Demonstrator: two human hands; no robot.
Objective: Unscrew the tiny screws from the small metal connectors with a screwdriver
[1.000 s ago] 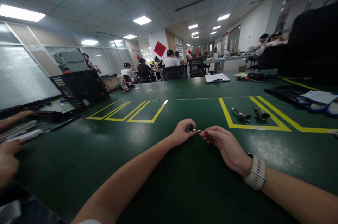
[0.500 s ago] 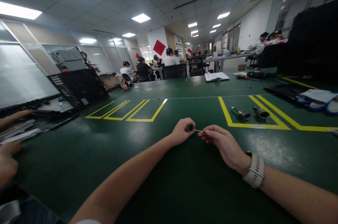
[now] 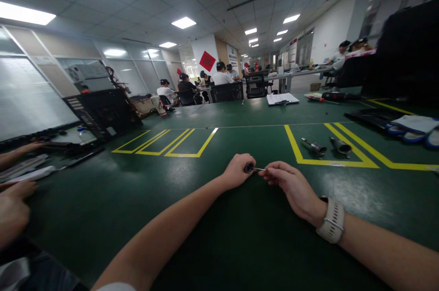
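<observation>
My left hand point(image 3: 236, 172) is closed around a dark metal cylindrical part point(image 3: 248, 168), its round hollow end facing me. From the right, my right hand point(image 3: 287, 185) pinches a thin metal rod point(image 3: 259, 169) between thumb and fingertips. The rod's far end reaches the side of the cylindrical part; whether it sits inside or only touches cannot be seen. Two similar metal parts, one with a narrow stem point(image 3: 314, 147) and one wider point(image 3: 341, 146), lie inside a yellow taped frame point(image 3: 336, 163) beyond my right hand.
More yellow tape outlines point(image 3: 181, 155) mark the green table point(image 3: 192, 218). Blue-and-white gloves point(image 3: 413, 131) lie at the right, a clipboard with paper point(image 3: 281, 99) and a power tool point(image 3: 341, 96) farther back. Another person's hand point(image 3: 13, 208) is at the left edge.
The cylindrical part has turned slightly in my left hand and shifted a little to the right. My right hand keeps its pinch on the rod, nearly unmoved.
</observation>
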